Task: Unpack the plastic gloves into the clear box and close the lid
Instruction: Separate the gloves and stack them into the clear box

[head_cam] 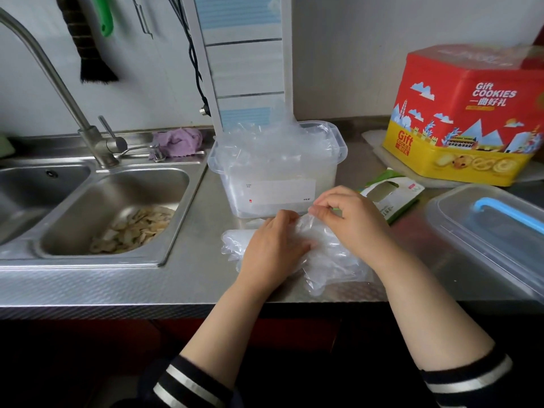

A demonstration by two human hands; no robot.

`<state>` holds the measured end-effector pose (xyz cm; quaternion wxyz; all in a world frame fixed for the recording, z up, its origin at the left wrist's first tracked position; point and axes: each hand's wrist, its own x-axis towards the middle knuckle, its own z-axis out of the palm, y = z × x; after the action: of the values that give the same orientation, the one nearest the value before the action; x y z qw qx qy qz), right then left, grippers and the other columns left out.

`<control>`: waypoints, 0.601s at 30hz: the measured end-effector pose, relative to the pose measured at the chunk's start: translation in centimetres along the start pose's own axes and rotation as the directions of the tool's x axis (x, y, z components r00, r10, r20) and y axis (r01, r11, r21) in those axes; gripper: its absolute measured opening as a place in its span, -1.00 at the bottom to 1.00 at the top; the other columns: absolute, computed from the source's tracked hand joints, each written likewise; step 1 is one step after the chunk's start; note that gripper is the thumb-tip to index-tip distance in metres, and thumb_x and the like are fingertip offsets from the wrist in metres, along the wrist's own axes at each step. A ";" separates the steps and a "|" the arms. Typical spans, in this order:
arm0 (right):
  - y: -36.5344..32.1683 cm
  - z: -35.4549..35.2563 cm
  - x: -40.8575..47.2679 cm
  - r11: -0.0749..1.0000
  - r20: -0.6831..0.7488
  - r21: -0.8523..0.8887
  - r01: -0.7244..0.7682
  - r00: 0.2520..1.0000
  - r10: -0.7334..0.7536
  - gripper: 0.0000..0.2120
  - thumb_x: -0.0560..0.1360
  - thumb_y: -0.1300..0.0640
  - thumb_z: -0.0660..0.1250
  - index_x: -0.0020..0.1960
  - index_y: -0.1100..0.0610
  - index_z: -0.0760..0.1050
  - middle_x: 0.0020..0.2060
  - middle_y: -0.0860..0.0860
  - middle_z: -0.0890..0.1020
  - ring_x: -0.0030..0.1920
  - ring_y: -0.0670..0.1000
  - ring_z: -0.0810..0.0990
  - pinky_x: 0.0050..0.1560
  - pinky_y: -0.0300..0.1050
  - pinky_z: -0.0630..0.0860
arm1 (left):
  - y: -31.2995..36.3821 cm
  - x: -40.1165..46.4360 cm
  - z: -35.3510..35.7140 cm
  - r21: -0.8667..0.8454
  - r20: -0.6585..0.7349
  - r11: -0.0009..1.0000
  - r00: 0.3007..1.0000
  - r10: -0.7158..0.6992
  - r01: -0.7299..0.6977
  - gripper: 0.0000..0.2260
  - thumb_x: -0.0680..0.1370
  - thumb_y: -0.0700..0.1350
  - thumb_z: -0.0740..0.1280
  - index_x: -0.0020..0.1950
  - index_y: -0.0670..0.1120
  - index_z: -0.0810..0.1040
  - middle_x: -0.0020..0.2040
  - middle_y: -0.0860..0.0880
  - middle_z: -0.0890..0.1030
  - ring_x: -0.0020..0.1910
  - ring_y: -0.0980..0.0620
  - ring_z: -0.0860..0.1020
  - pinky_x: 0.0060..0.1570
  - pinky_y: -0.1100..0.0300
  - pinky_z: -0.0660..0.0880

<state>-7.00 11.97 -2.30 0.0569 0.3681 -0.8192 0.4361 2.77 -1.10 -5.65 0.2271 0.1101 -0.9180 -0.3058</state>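
A pile of thin clear plastic gloves (332,260) lies on the steel counter near its front edge. My left hand (273,245) lies flat on the pile, fingers straight, pressing it down. My right hand (347,213) pinches the top edge of a glove between thumb and fingers. Just behind them stands the clear box (279,192), open, with crumpled clear gloves heaped above its rim. Its clear lid (488,231) with a blue handle rests on the counter at the right. A green and white glove packet (388,192) sits behind my right hand.
A steel double sink (114,213) with scraps in the right basin and a tall tap (88,136) fill the left. A red and yellow cookie tin (471,119) stands at the back right. A purple cloth (176,141) lies behind the sink.
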 end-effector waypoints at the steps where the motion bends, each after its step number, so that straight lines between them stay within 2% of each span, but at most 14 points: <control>1: 0.0 0.0 0.1 1.000 -0.005 0.010 0.003 1.000 -0.003 -0.79 0.51 0.01 0.37 -0.16 0.14 0.63 -0.12 -0.08 0.59 -0.07 -0.04 0.57 0.02 -0.03 0.49 | -0.1 -0.1 0.0 -0.025 -0.021 1.000 1.000 0.016 -0.016 -0.60 0.47 0.08 0.43 0.17 -0.11 0.44 0.05 -0.01 0.58 0.03 -0.04 0.50 -0.16 0.15 0.32; 4: 0.4 -0.2 0.3 1.000 -0.020 0.026 -0.002 1.000 0.002 -0.73 0.56 0.01 0.30 -0.16 0.19 0.61 -0.15 0.02 0.60 -0.10 0.04 0.58 0.00 0.07 0.50 | -0.5 -0.2 -0.2 -0.118 -0.144 0.992 0.989 0.029 -0.047 -0.77 0.56 0.06 0.32 0.07 -0.09 0.51 -0.04 0.04 0.60 -0.03 -0.01 0.52 -0.13 0.11 0.40; 6: 0.2 -0.5 0.2 0.998 -0.020 0.054 -0.041 0.999 0.043 -0.67 0.58 -0.05 0.23 -0.13 0.16 0.62 -0.13 0.01 0.61 -0.07 0.02 0.58 0.02 0.07 0.50 | -0.8 -0.2 -0.2 -0.169 -0.244 0.984 0.970 0.008 -0.051 -0.84 0.56 0.00 0.29 -0.01 -0.07 0.57 -0.12 0.08 0.61 -0.09 0.03 0.53 -0.13 0.12 0.43; 8: -0.1 -0.9 -0.1 0.991 0.011 0.112 -0.074 0.997 0.073 -0.62 0.52 -0.20 0.20 -0.04 0.08 0.60 -0.03 -0.06 0.61 0.00 -0.10 0.56 0.08 -0.08 0.48 | -0.9 -0.2 -0.3 -0.219 -0.298 0.975 0.954 -0.027 -0.041 -0.80 0.57 0.03 0.27 -0.06 -0.05 0.61 -0.16 0.09 0.61 -0.10 0.06 0.55 -0.12 0.16 0.44; 10: -0.6 -1.3 -0.5 0.985 0.115 0.153 -0.081 0.991 0.063 -0.49 0.34 -0.32 0.29 0.18 -0.06 0.49 0.14 -0.15 0.53 0.10 -0.24 0.47 0.09 -0.41 0.36 | -0.9 -0.2 -0.4 -0.239 -0.321 0.970 0.946 -0.047 -0.033 -0.76 0.56 0.07 0.26 -0.07 -0.05 0.63 -0.16 0.09 0.62 -0.09 0.06 0.56 -0.09 0.17 0.45; 11: -0.8 -1.4 -0.7 0.989 0.164 0.130 -0.071 0.985 0.049 -0.36 0.28 -0.33 0.35 0.29 -0.10 0.40 0.20 -0.19 0.47 0.15 -0.26 0.42 0.11 -0.48 0.30 | -0.9 -0.2 -0.4 -0.244 -0.323 0.969 0.945 -0.053 -0.029 -0.76 0.56 0.07 0.26 -0.07 -0.04 0.64 -0.16 0.09 0.62 -0.08 0.06 0.57 -0.09 0.17 0.45; 13: -0.9 -1.2 -1.0 1.000 0.204 0.007 -0.016 0.979 0.014 -0.25 0.27 -0.26 0.46 0.38 -0.12 0.32 0.23 -0.19 0.43 0.22 -0.24 0.38 0.17 -0.40 0.28 | -0.7 -0.2 -0.5 -0.246 -0.324 0.969 0.945 -0.046 -0.037 -0.74 0.56 0.08 0.24 -0.07 -0.04 0.64 -0.16 0.10 0.62 -0.06 0.08 0.57 -0.08 0.18 0.45; 15: -0.8 -0.9 -0.9 0.997 0.134 -0.072 0.025 0.991 -0.015 -0.44 0.38 -0.08 0.49 0.33 -0.07 0.40 0.18 -0.17 0.49 0.19 -0.20 0.43 0.11 -0.38 0.30 | -0.5 -0.1 -0.6 -0.229 -0.332 0.972 0.943 -0.025 -0.054 -0.75 0.56 0.07 0.25 -0.08 -0.05 0.63 -0.16 0.11 0.62 -0.07 0.10 0.56 -0.09 0.19 0.45; 18: -1.0 -1.3 -0.1 0.999 0.001 -0.051 0.013 1.000 -0.013 -0.89 0.50 0.06 0.39 0.02 0.01 0.57 -0.09 -0.20 0.60 -0.05 -0.14 0.53 -0.15 -0.36 0.36 | 0.1 0.2 -1.4 -0.241 -0.336 0.969 0.942 -0.025 -0.060 -0.89 0.55 -0.01 0.34 -0.10 -0.02 0.61 -0.16 0.16 0.64 -0.08 0.15 0.57 -0.09 0.29 0.44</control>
<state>-6.57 12.67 -0.94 0.0690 0.3717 -0.8278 0.4145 3.25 -1.82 -4.47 0.3951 0.1231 -0.8214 -0.3924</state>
